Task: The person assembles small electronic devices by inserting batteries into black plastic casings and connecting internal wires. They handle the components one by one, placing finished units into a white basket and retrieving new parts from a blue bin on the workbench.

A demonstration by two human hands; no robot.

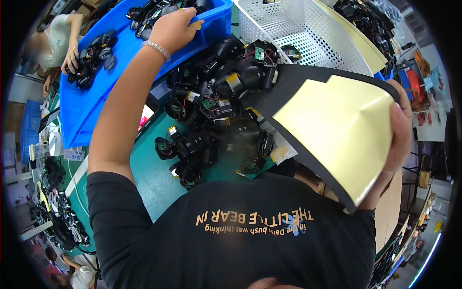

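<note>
My left hand point(174, 31) is closed over the near rim of a large blue plastic bin point(126, 45). The bin is tilted and holds several small black parts. On the right, my right hand point(399, 127) grips the edge of a bent black sheet point(288, 79) with a pale yellow facing point(339, 130). Between my arms lies a heap of black plastic device housings point(245, 74). Some of them are open, with green circuit boards point(209, 102), thin wires and silver battery packs showing. The sheet's left edge reaches over the right side of this heap.
A white perforated basket point(332, 38) stands behind the sheet. The green tabletop point(156, 171) shows in front of the heap. At the far left, another person's hand point(71, 58) reaches into the blue bin. More black parts point(60, 212) lie on the left.
</note>
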